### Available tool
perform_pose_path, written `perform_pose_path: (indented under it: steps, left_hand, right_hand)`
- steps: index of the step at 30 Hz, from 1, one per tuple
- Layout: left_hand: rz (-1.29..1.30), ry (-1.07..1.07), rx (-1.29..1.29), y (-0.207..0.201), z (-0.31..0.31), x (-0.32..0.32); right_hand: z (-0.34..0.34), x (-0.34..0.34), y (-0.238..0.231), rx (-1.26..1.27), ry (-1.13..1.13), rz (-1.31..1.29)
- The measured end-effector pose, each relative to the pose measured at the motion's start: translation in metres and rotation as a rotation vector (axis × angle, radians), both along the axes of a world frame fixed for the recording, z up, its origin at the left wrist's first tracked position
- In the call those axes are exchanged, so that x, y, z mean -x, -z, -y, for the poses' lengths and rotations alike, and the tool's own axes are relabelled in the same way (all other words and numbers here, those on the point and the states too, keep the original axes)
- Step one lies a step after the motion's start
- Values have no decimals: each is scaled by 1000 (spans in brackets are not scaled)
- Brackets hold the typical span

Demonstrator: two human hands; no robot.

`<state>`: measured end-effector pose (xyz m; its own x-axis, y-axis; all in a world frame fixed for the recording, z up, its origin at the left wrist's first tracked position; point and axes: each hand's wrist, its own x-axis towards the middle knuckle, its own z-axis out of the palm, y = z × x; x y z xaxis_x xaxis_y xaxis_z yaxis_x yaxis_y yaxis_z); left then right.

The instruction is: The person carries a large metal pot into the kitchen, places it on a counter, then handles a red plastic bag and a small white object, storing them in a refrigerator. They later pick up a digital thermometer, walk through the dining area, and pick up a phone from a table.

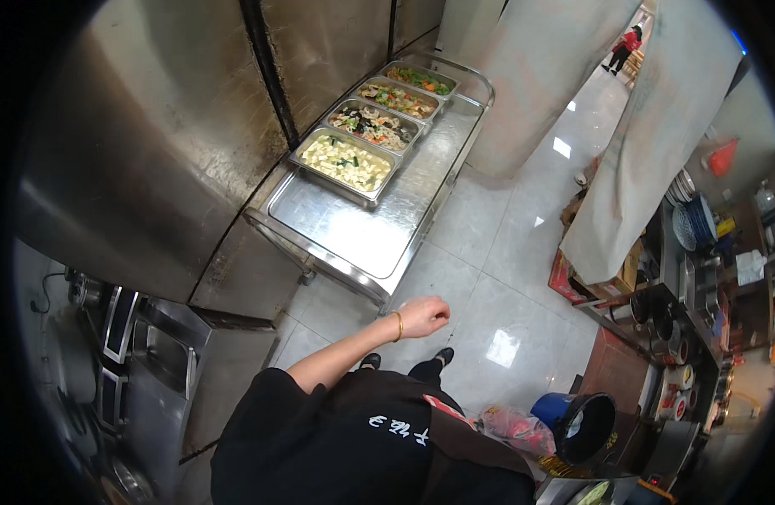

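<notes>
My left hand (424, 317), with a gold-coloured bracelet at the wrist, hangs over the tiled floor in loosely curled fingers. Nothing shows in it. It is nearest to the close end of a steel trolley (337, 244), but apart from it. On the trolley several deep steel pans stand in a row. The closest pan holds pale tofu cubes (345, 163) with green bits. Behind it come a pan of sliced meat with dark fungus (375, 126), a pan of mixed vegetables (398, 99) and a pan of greens with orange pieces (419, 80). My right hand is out of view.
A metal wall (169, 126) runs along the trolley's left side. Pale curtain strips (631, 168) hang at a doorway, with a person in red (628, 49) far beyond. A black-lined blue bin (577, 425) and loaded shelves (674, 320) stand right. Steel equipment (164, 358) stands left.
</notes>
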<state>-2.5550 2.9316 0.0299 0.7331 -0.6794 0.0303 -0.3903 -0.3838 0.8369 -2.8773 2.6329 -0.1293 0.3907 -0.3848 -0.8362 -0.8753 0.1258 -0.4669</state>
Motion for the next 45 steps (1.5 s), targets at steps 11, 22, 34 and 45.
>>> perform_pose_path:
  steps: [11,22,34,45]
  left_hand:
    - [138,-605,-5,-17,13,-97]
    - [215,-1057,-201,-8,-94,-284]
    - [-77,-1300,-501,63,-158,-478]
    - [84,-1108,-881,80,-131,-515]
  right_hand:
    - [155,-120,-6,67,-242,74]
    - [201,-291,-24,14,-111,107]
    - [196,-320,-24,25,-166,68]
    - [155,-404,-71,6,-149,-35]
